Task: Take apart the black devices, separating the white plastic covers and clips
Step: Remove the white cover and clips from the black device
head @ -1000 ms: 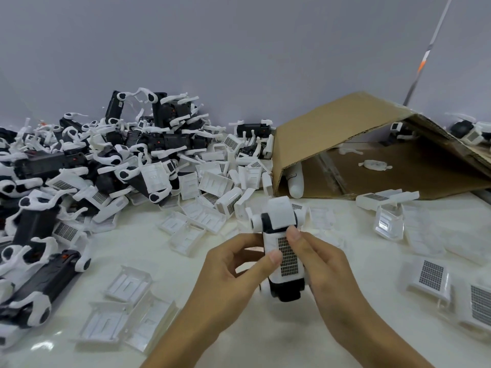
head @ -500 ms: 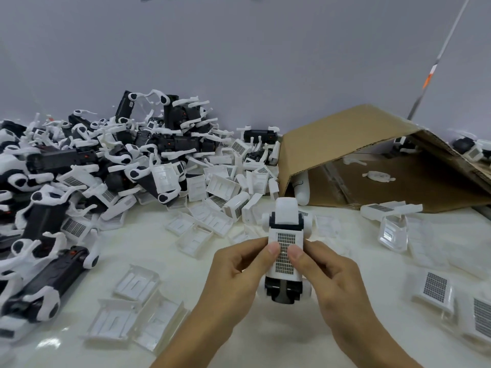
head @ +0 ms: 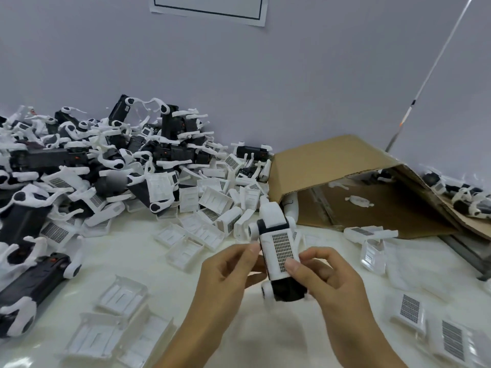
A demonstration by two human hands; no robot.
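Black device sits pinched between both hands' fingers; peel white cover evenly upward, avoiding snapping clips.

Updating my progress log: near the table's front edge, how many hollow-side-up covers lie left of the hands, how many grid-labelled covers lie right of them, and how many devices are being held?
black device, held: 1
hollow-side-up white covers, front left: 3
grid-labelled white covers, front right: 2
Total: 6
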